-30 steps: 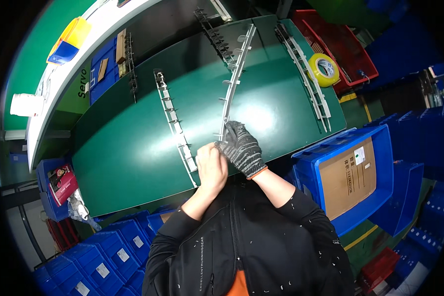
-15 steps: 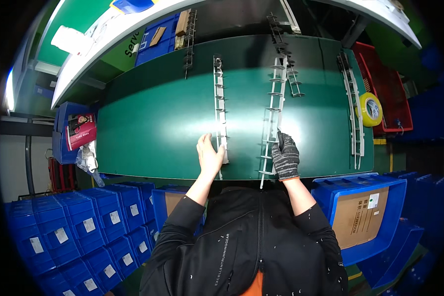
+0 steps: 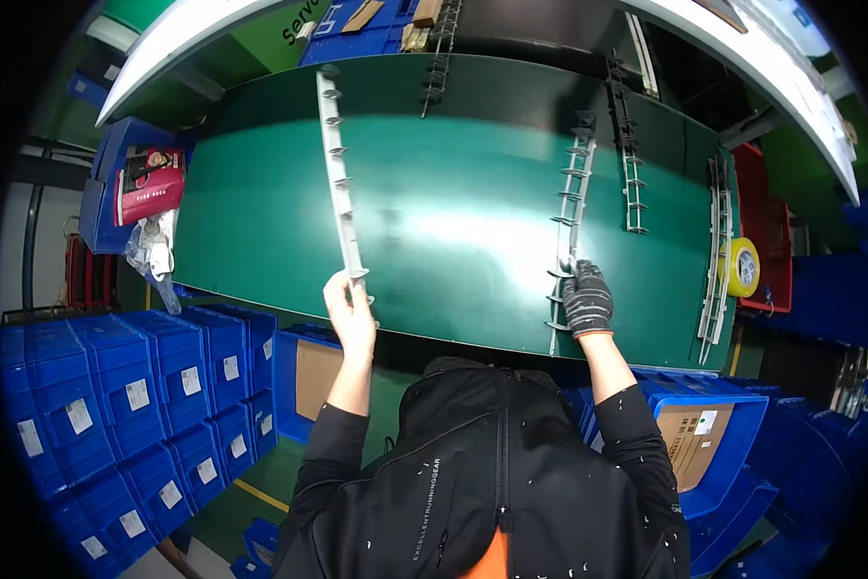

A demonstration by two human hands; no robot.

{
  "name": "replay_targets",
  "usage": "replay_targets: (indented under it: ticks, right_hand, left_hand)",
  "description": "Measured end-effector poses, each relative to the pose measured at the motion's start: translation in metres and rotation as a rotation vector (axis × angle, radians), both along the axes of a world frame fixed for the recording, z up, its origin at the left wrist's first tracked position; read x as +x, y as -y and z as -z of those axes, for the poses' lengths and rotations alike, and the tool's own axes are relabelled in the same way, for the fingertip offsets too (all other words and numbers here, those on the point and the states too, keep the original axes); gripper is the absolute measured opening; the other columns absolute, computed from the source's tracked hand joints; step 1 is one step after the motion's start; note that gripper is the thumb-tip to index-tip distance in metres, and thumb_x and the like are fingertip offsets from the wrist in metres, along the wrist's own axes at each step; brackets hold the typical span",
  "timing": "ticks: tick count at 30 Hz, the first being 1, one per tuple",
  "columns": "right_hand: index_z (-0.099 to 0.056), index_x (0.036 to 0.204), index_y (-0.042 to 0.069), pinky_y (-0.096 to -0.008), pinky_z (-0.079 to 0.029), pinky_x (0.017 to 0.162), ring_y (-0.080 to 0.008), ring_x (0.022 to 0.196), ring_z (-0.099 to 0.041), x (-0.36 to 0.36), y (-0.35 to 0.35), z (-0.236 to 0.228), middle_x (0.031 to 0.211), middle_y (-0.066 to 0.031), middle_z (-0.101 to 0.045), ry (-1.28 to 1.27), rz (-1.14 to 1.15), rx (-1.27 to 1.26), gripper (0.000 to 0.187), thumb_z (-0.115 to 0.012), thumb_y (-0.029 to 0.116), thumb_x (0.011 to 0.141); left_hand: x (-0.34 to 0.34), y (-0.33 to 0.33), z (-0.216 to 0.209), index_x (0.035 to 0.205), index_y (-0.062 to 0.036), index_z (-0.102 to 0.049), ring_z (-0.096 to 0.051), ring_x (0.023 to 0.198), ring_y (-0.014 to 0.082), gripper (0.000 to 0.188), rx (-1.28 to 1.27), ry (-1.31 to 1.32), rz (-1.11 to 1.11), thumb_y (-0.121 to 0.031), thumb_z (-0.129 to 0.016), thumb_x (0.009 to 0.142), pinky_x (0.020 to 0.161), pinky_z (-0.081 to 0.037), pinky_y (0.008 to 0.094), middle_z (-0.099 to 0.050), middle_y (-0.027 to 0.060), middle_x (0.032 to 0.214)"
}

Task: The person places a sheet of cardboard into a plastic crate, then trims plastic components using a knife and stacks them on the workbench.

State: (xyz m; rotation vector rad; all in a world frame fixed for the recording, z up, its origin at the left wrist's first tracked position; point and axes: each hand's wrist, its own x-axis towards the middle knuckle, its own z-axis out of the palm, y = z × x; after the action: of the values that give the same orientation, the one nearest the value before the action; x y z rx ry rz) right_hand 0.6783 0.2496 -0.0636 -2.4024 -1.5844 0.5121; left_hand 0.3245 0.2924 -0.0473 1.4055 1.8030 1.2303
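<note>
My bare left hand (image 3: 353, 318) is closed on the near end of a long pale grey strip (image 3: 338, 181) with several small fins along one edge. The strip leans a little left, and its far end reaches toward the table's back edge. My right hand (image 3: 587, 298), in a dark striped glove with an orange cuff, pinches the side of a narrow ladder-like strip (image 3: 571, 198) with several crosspieces. That strip's near end lies by the table's front edge. A darker ladder-like strip (image 3: 631, 169) lies just beyond it to the right.
More ladder-like strips (image 3: 714, 261) lie at the table's right end, by a yellow tape roll (image 3: 742, 267) and a red crate (image 3: 764, 207). Another strip (image 3: 438, 68) hangs over the back edge of the green table (image 3: 251, 203). Blue bins (image 3: 154, 386) are stacked left; a blue crate (image 3: 719, 415) stands right.
My left hand has closed on the finned strip and shifted it left, away from the other strip. My right hand stays on its ladder-like strip. The whole view has also turned somewhat.
</note>
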Motion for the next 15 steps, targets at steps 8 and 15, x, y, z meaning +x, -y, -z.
replay_targets:
  ticks: [8,15]
  right_hand:
    - [-0.058,0.102,0.007,-0.0405,-0.048,0.073,-0.0290,0.084,-0.059,-0.205,-0.029,-0.002,0.098,-0.0150,-0.058,-0.289,-0.957,-0.215,0.025,-0.046,0.020,0.085]
    - [-0.057,0.097,0.005,-0.0365,-0.050,0.069,-0.0287,0.084,-0.060,-0.197,-0.052,-0.022,0.094,-0.0130,-0.059,-0.197,-0.858,0.029,0.023,-0.045,0.020,0.083]
  left_hand:
    - [-0.084,0.042,-0.024,0.113,0.0030,-0.047,-0.049,0.095,0.0177,0.028,0.157,-0.203,-0.283,0.000,-0.048,0.085,0.079,-0.044,0.0272,-0.041,0.0104,0.111]
    - [-0.077,0.027,-0.037,0.111,0.0014,-0.046,-0.050,0.098,0.0218,0.026,0.318,-0.092,-0.194,0.002,-0.045,0.085,0.080,-0.044,0.0302,-0.045,0.0136,0.113]
